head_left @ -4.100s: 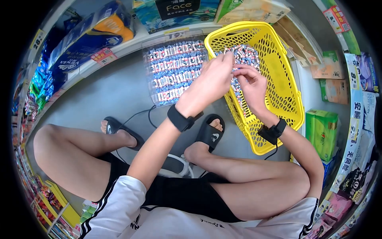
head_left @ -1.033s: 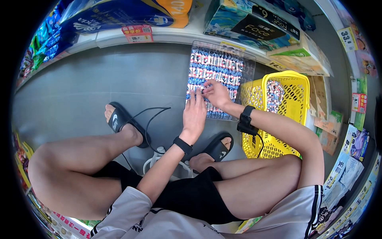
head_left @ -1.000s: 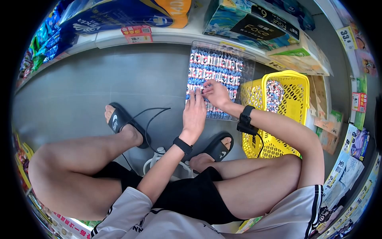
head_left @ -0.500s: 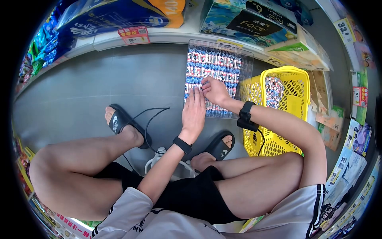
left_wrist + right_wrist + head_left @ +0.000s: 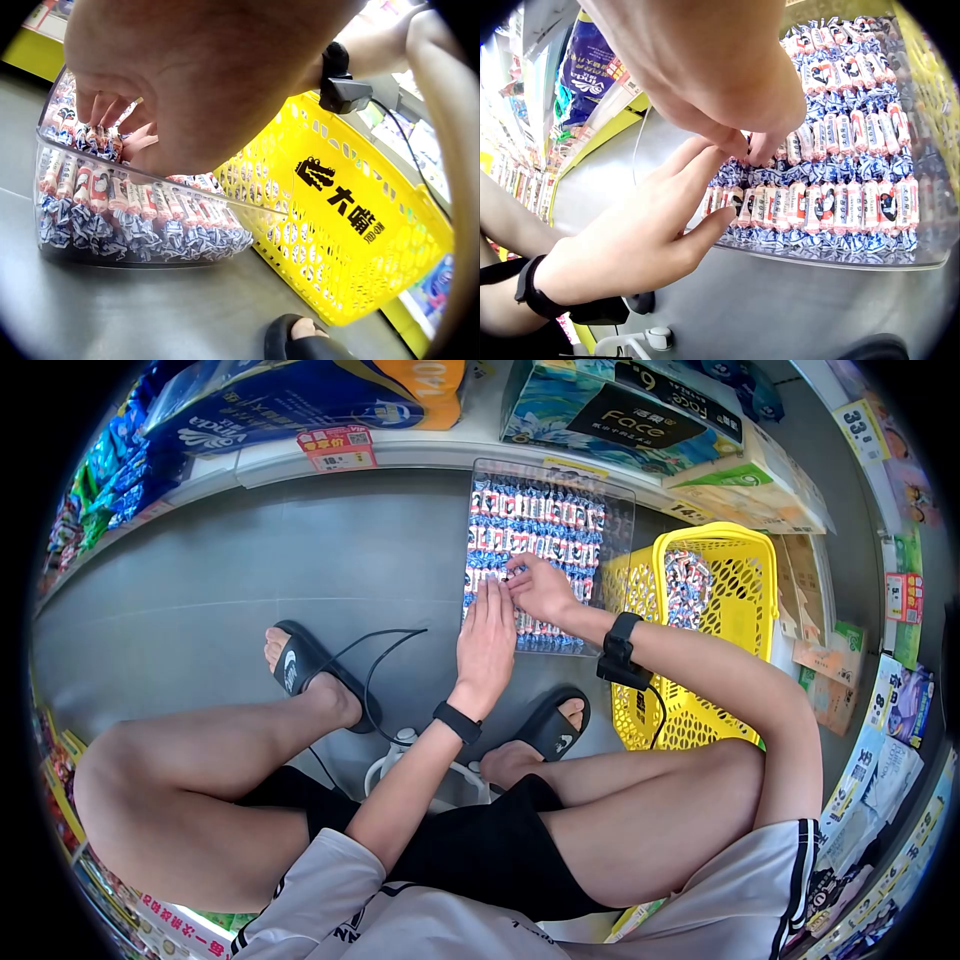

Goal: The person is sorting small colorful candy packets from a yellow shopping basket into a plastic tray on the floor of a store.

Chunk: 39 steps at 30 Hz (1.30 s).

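Note:
A clear plastic box (image 5: 622, 525) stands on the floor with white-and-blue wrapped candies (image 5: 540, 510) packed upright in rows. My left hand (image 5: 487, 650) lies over the box's near left part, its straight fingers resting on the candies. Close beside it, my right hand (image 5: 542, 588) reaches in from the right with bent fingers. In the right wrist view, the right hand's thumb and fingertips pinch a wrapped candy (image 5: 754, 154) in the second row, mostly hidden by the fingers. The left hand's fingertips meet the same spot.
A yellow basket (image 5: 409, 240) stands against the box's right side, with loose candies (image 5: 688, 585) heaped at its far end. Shelves with tissue packs (image 5: 620, 405) run behind the box. A black cable (image 5: 370, 670) and slippered feet (image 5: 548, 725) are on the floor nearer me.
Both hands have come from over the basket to the candy box, and the head view has shifted. In the last half second the hands have barely moved.

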{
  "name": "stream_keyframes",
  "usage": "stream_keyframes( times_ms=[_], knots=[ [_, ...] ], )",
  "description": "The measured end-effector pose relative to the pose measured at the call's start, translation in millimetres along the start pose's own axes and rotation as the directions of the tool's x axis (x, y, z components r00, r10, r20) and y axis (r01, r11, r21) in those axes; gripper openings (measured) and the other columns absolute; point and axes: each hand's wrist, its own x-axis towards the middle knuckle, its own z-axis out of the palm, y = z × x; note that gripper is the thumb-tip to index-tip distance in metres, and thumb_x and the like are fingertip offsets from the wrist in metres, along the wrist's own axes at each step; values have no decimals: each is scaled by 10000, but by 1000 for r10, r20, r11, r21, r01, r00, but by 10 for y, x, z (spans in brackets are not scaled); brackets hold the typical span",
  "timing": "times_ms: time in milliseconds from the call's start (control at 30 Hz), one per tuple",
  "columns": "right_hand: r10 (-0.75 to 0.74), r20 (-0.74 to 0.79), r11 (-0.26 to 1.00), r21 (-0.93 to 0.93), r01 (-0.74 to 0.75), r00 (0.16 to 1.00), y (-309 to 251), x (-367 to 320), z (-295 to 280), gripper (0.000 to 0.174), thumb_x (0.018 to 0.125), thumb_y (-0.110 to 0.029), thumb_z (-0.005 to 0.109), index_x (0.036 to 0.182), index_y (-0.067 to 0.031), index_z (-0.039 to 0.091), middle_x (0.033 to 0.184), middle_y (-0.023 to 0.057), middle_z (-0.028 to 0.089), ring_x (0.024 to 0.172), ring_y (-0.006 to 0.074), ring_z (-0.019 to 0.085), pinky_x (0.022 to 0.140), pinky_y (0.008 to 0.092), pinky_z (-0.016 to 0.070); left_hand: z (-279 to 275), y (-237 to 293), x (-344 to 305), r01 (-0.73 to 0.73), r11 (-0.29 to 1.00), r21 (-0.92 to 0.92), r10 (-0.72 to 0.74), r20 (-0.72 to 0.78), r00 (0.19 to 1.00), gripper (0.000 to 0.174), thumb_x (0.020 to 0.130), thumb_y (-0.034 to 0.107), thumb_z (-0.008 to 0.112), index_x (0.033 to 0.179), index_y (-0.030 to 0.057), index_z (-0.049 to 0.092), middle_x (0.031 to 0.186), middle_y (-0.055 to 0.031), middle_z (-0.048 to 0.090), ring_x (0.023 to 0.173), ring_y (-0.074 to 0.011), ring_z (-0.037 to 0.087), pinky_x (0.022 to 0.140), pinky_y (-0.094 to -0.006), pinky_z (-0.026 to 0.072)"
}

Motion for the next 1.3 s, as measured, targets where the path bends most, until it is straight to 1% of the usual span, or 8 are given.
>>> stream_keyframes(
  times_ms=[267, 433, 667, 900, 967, 1200, 1267, 1300],
  knots=[
    [18, 10, 998, 53, -19, 1000, -10, -28, -2, 439, 847, -51, 702, 1275, -26, 609, 1003, 135, 759, 933, 235, 744, 842, 341, 594, 47, -6, -8, -3, 1000, 5, 4, -23, 1000, 747, 810, 24, 655, 1497, -98, 388, 1552, -257, 406, 1470, -364, 393, 1192, -400, 358],
    [-10, -6, 1000, -9, 10, 1000, 0, -36, -12, 441, 850, -42, 680, 1284, -28, 605, 1036, 147, 757, 970, 272, 743, 871, 368, 590, 73, -4, -23, -5, 1000, -3, 5, -54, 999, 741, 809, 27, 656, 1493, -96, 398, 1551, -256, 410, 1474, -362, 390, 1193, -397, 357],
    [-29, -19, 999, -38, 29, 999, -12, -33, -25, 432, 851, -43, 661, 1279, -24, 606, 1043, 154, 753, 981, 286, 739, 886, 379, 588, 23, -7, -21, -6, 1000, -27, 5, -46, 999, 707, 824, 12, 646, 1481, -99, 407, 1536, -264, 421, 1459, -369, 407, 1188, -402, 365],
    [-26, -16, 998, -50, 25, 1000, -17, -48, -26, 424, 851, -47, 661, 1271, -20, 610, 1036, 155, 751, 969, 286, 740, 866, 379, 593, 32, -7, -24, -5, 999, -53, 1, -75, 997, 707, 811, -10, 648, 1472, -101, 415, 1527, -268, 427, 1451, -370, 416, 1186, -403, 370],
    [-20, -17, 998, -55, 19, 1000, -16, -57, -28, 421, 850, -47, 663, 1268, -21, 611, 1034, 155, 751, 965, 285, 741, 857, 379, 595, -1, -8, -21, -9, 999, -33, 7, -37, 999, 691, 816, -12, 641, 1464, -102, 422, 1528, -269, 426, 1450, -370, 418, 1187, -402, 369],
    [-6, -16, 996, -84, 4, 1000, 23, -101, -59, 404, 837, -37, 669, 1238, -29, 624, 1016, 154, 751, 931, 287, 744, 816, 392, 595, 14, -5, -39, -15, 1000, -25, 14, -53, 998, 655, 829, -12, 625, 1451, -101, 439, 1515, -261, 435, 1448, -362, 419, 1189, -400, 366],
    [-12, -24, 994, -108, 9, 1000, -3, -134, -77, 387, 833, -35, 669, 1218, -26, 635, 1022, 157, 751, 929, 290, 743, 809, 395, 593, 38, -20, -23, -31, 998, 49, 34, -49, 998, 709, 812, 80, 696, 1450, -109, 452, 1526, -239, 430, 1450, -353, 415, 1195, -389, 357],
    [-39, -31, 991, -126, 35, 999, 14, -143, -74, 330, 832, -42, 668, 1161, -18, 660, 994, 157, 752, 913, 289, 745, 797, 396, 591, 36, -23, -27, -32, 998, 52, 34, -51, 998, 709, 812, 80, 696, 1450, -109, 452, 1526, -239, 430, 1450, -353, 415, 1195, -389, 357]
  ],
)
